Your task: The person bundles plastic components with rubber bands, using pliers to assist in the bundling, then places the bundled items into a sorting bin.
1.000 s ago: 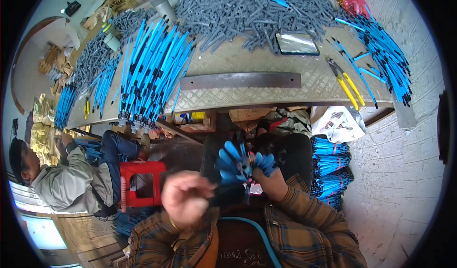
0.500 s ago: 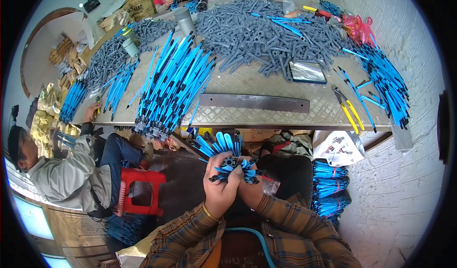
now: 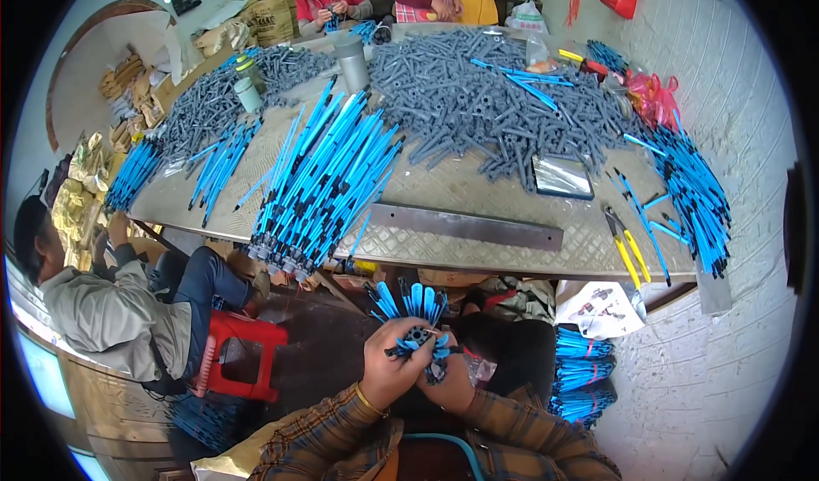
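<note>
In front of my lap I hold a bundle of slim blue sticks with black ends (image 3: 416,297). My left hand (image 3: 391,368) is closed round its left side, thumb across the front. From the right, my right hand (image 3: 452,384) is closed about the lower part, its fingers partly hidden. Dark round ends and bent blue pieces show between the hands. Beyond them, a larger heap of blue sticks (image 3: 328,174) lies on the worktable (image 3: 435,186), with grey ends toward me.
A grey metal bar (image 3: 469,225) lies near the table's front edge. Yellow-handled pliers (image 3: 627,246) and a phone (image 3: 561,177) lie right of it. Grey tubes (image 3: 495,97) are piled behind. A co-worker (image 3: 111,302) sits at left by a red stool (image 3: 243,353).
The view has tilted up, so the table sits lower in it. Both hands stay on the bundle, which looks gathered closer. The co-worker at left has drawn a hand back from the table edge.
</note>
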The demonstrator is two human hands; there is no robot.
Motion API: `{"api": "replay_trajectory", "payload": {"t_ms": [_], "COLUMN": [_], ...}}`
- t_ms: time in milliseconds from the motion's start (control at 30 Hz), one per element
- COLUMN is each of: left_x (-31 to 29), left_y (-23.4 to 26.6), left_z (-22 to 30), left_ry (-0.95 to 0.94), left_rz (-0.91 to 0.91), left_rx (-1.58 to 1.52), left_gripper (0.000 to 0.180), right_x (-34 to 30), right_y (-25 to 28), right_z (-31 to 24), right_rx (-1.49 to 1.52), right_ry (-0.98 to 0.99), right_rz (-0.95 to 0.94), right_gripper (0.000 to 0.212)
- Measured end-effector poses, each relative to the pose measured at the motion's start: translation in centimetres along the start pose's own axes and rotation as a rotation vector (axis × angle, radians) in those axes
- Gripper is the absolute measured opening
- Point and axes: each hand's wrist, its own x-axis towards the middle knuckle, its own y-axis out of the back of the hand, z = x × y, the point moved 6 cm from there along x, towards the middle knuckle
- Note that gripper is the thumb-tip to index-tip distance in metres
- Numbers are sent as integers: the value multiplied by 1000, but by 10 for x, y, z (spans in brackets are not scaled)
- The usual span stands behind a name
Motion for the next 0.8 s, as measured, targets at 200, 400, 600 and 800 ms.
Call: {"api": "replay_trajectory", "payload": {"t_ms": [200,400,600,800], "left_x": [12,18,11,7], "left_y": [-2,-7,-11,-10], "left_z": [-4,-6,-7,-4], "left_ry": [-93,-107,-131,-96], "left_rz": [-146,-185,-229,-292], "left_rx": [-40,5,-26,-76], "left_gripper": [19,16,15,16], "right_x": [-1,-3,3,35], "right_y": [7,10,38,57], "right_z": [-8,-11,-25,-66], "right_rx": [-146,-120,-11,-262], "right_ry": [-29,41,118,177], "right_rz": [-169,-191,-285,-411], "right_gripper": [69,61,56,46]}}
